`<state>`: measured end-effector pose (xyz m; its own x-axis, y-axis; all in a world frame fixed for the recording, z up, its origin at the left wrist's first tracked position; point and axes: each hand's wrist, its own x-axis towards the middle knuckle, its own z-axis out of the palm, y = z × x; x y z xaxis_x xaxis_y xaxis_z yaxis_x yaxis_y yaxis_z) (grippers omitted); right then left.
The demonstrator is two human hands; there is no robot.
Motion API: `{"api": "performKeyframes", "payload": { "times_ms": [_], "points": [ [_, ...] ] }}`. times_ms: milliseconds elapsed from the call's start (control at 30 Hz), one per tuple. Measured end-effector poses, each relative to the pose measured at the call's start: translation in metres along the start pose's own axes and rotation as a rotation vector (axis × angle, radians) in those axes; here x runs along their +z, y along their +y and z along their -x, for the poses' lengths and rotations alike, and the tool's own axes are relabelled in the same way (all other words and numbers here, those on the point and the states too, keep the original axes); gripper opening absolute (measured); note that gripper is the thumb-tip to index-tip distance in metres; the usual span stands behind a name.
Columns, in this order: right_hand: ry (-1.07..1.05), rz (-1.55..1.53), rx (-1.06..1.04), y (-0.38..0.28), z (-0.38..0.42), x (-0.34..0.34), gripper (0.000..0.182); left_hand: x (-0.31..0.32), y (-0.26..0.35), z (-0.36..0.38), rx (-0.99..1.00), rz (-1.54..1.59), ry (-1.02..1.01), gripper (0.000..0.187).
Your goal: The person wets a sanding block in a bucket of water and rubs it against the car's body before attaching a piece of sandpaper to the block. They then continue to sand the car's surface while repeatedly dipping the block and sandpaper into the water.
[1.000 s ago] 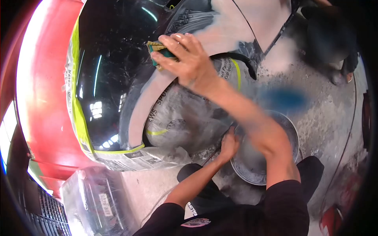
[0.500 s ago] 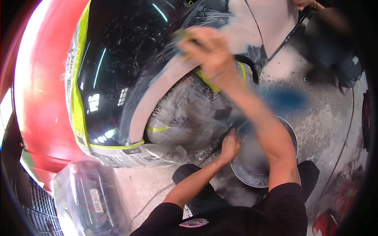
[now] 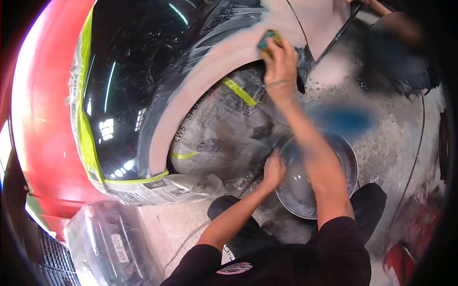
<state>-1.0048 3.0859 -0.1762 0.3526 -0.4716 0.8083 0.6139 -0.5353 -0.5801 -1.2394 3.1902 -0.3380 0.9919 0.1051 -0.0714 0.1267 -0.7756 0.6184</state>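
Observation:
My right hand (image 3: 282, 62) grips a small yellow and teal sanding block (image 3: 269, 44), pressed to the pale sanded band (image 3: 200, 76) along the wheel arch of the black car panel (image 3: 143, 52). Whitish wet smears lie on the panel beside that band. Newspaper masking (image 3: 224, 124) with yellow-green tape fills the arch below. Down by the rim of a round metal basin (image 3: 282, 202), my left hand (image 3: 275, 168) is closed; what it holds, if anything, is hard to make out against the dark masking behind it.
A red car body (image 3: 43, 109) stands at the left. Below it sits a plastic-wrapped box (image 3: 114, 243). Another person's arm (image 3: 379, 7) shows at the top right, near a dark blurred shape. A thin cable (image 3: 415, 162) runs along the floor at the right.
My right hand has moved right along the sanded band with the block, towards the panel seam. The whole view has shifted slightly. My left hand stays near the basin.

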Motion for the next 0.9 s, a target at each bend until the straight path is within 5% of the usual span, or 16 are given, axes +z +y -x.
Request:
{"api": "performKeyframes", "payload": {
  "times_ms": [100, 167, 200, 267, 333, 433, 533, 600, 667, 700, 733, 767, 800, 900],
  "points": [
    [0.053, -0.004, 0.167, -0.048, -0.003, 0.004, 0.04, 0.0, -0.003, -0.002, 0.006, -0.018, -0.113, 0.041],
    [0.027, -0.204, 0.021, -0.114, 0.006, 0.014, 0.035, 0.003, -0.016, -0.004, -0.021, -0.032, -0.201, 0.044],
    [0.03, -0.201, 0.038, -0.115, 0.009, 0.01, 0.035, 0.009, -0.026, 0.002, 0.12, -0.006, -0.124, 0.045],
    [0.005, -0.197, -0.301, -0.116, 0.009, 0.005, 0.031, 0.02, -0.045, 0.007, 0.405, 0.06, 0.041, 0.046],
    [-0.122, -0.123, -0.149, -0.068, 0.011, -0.014, 0.039, 0.014, -0.04, -0.006, 0.077, 0.017, -0.157, 0.048],
    [-0.007, 0.011, 0.082, -0.017, 0.013, -0.01, 0.046, 0.002, -0.011, 0.002, 0.022, 0.034, 0.007, 0.039],
    [-0.016, -0.005, 0.156, -0.09, 0.016, 0.006, 0.042, 0.012, -0.036, 0.002, 0.156, 0.052, -0.114, 0.055],
    [0.01, -0.237, -0.151, -0.15, 0.026, 0.006, 0.037, 0.023, -0.065, 0.019, 0.365, 0.49, -0.126, 0.053],
    [-0.039, -0.237, -0.258, -0.138, 0.021, -0.005, 0.035, 0.017, -0.059, 0.018, 0.357, 0.485, -0.136, 0.054],
    [-0.093, -0.257, -0.38, -0.129, 0.019, -0.006, 0.034, 0.01, -0.046, 0.01, 0.357, 0.221, -0.138, 0.054],
    [-0.081, -0.18, -0.342, -0.103, 0.017, -0.006, 0.034, 0.008, -0.039, 0.002, 0.355, -0.04, -0.134, 0.054],
    [-0.074, -0.105, -0.307, -0.066, 0.015, -0.007, 0.033, 0.025, -0.061, -0.008, 0.191, 0.026, -0.131, 0.05],
    [-0.079, 0.003, -0.128, -0.032, 0.019, -0.005, 0.036, -0.004, -0.003, -0.001, -0.021, 0.007, -0.123, 0.045],
    [0.03, 0.031, 0.24, -0.018, 0.015, -0.004, 0.043, -0.01, 0.004, 0.001, -0.061, 0.015, -0.141, 0.044]
  ]
}}
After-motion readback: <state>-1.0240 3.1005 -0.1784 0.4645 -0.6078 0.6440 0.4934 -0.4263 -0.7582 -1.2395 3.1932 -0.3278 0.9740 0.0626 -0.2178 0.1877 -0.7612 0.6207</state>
